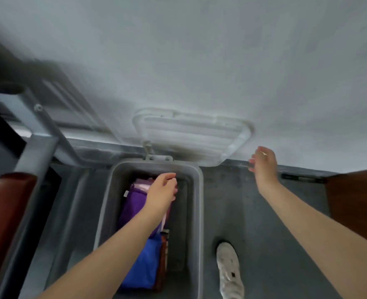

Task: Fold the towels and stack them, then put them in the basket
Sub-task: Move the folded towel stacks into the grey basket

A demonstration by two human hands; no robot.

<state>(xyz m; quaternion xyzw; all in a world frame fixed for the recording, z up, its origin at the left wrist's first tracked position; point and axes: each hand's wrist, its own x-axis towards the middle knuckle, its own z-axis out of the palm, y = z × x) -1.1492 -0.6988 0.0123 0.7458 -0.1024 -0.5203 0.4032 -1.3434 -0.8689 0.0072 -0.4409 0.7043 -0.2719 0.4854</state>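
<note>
So at this point the grey lidded bin (196, 203) serving as the basket sat on the floor against the wall, and everything else is easiest to place off it. Its translucent lid (191, 137) was flipped up at the far end, leaning back on the wall. The folded towels were already down inside, hugging the bin's left wall: a purple towel (135, 203) toward the far end, a blue towel (144, 264) toward the near end, a pale pink edge (142, 186) poking out beyond the purple one, and something brownish-red (163, 255) wedged just right of the blue. The stack's long axis ran with the bin's own length, near end to far end, pointing at the wall. The left hand (163, 190) was over the bin's far end, right above the purple towel, fingers loosely curled; it was hard to tell whether it touched the cloth or pinched anything, looked empty though. The right hand (264, 162) hung outside the bin, off its far right corner near the lid's edge, fingers relaxed and holding nothing. So the right hand was nearer the lid, the left was nearer the towels, which lay directly under and toward the person from it. Probably just closing up was left. A white sneaker (230, 270) stood on the floor right of the bin.
</note>
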